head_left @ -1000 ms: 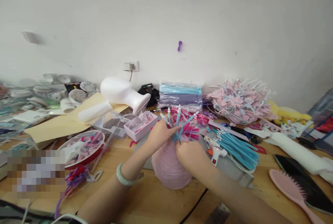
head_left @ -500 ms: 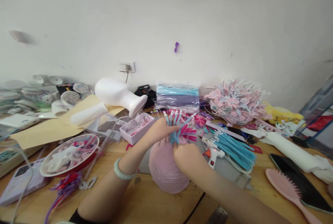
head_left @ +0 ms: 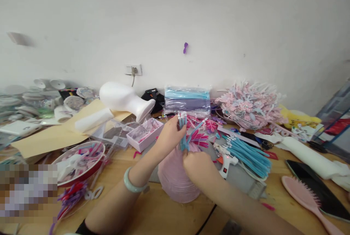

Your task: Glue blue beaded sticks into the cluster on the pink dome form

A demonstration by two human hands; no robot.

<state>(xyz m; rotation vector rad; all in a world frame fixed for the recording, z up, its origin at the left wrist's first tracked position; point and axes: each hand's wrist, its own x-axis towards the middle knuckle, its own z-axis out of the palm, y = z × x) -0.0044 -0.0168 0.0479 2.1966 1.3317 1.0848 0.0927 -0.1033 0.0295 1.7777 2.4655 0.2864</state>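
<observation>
My left hand (head_left: pixel 172 134) is closed around several light-blue pipe cleaners (head_left: pixel 182 133) with white beads at their tips, gathered upright. Lower down, my right hand (head_left: pixel 198 162) is closed at the base of the same pipe cleaners, its fingertips mostly hidden. One blue beaded pipe cleaner (head_left: pixel 197 127) leans out to the right of the bunch. Below both hands sits a rounded pink ridged form (head_left: pixel 177 180). Bright pink pipe cleaner loops (head_left: pixel 200 140) fan out just behind my right hand.
Right of my hands lie a white glue gun (head_left: pixel 228 162) and a pile of blue beaded pipe cleaners (head_left: pixel 248 156). A pink hairbrush (head_left: pixel 299 191) is at the right front. To the left are a lilac box (head_left: pixel 138 140), a red-sided bowl (head_left: pixel 100 165) and a white foam head (head_left: pixel 115 96).
My left hand has closed round the blue pipe cleaners, which were spread apart and are now bunched together. My right hand has stayed at their base.
</observation>
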